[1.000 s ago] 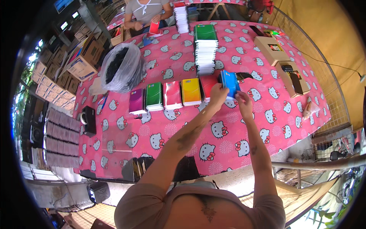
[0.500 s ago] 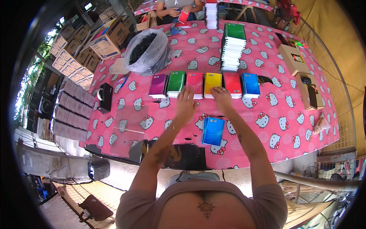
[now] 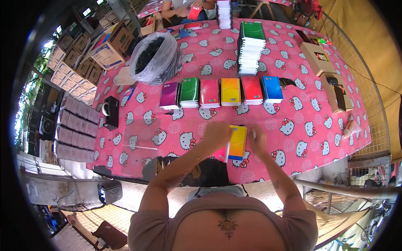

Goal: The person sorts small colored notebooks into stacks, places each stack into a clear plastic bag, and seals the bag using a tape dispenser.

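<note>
"Why is the pink notebook (image 3: 220, 153) tilted?"

"The left hand (image 3: 217, 134) is gripping it at nine o'clock of the yellow notebook (image 3: 239, 142), so the yellow cover stands mostly visible. A blue notebook (image 3: 237, 158) lies beneath."

"And the right hand (image 3: 257, 141)?"

"At three o'clock; whether it grips, I cannot tell."

"The stacks (image 3: 230, 91) at twelve o'clock on the counter (image 3: 289, 144)?"

"One colour each, perhaps to keep colours apart."

Short multicolour lettering (image 3: 167, 85) near top of purple spiral-bound paper notebook (image 3: 168, 95) and green spiral-bound paper notebook (image 3: 189, 90); dark print (image 3: 123, 39) on open brown cardboard carton (image 3: 109, 53).
</note>
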A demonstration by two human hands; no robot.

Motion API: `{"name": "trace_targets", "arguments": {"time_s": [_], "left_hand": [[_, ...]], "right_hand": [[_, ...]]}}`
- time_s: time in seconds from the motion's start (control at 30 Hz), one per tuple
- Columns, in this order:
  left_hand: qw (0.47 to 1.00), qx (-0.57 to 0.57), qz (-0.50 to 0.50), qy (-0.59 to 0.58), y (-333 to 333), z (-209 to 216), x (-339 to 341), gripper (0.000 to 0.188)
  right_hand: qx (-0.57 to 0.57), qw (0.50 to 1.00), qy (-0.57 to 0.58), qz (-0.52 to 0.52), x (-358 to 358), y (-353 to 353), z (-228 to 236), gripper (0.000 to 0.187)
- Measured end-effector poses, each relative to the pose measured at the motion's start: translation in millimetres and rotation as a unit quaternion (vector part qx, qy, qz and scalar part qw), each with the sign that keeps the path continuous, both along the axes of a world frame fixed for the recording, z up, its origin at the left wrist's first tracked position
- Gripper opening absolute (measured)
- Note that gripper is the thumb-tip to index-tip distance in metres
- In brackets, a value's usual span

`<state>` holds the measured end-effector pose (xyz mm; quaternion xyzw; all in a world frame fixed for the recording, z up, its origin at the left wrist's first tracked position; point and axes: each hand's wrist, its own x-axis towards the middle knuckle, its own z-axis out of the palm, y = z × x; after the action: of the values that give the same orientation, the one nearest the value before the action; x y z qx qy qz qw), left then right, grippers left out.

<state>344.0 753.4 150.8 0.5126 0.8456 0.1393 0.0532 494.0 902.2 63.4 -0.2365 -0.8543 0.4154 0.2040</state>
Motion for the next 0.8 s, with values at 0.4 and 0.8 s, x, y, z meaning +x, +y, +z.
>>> {"name": "trace_targets", "arguments": {"time_s": [0.4,0.8], "left_hand": [[0.952,0.146,0.06,0.263,-64,-80,-192,0.046],[0.981,-0.159,-0.028,-0.111,-5,-4,-2,0.019]], "right_hand": [[0.233,0.947,0.212,-0.061,-76,69,49,0.025],[-0.01,0.996,0.04,0.083,-66,38,-4,0.038]]}}
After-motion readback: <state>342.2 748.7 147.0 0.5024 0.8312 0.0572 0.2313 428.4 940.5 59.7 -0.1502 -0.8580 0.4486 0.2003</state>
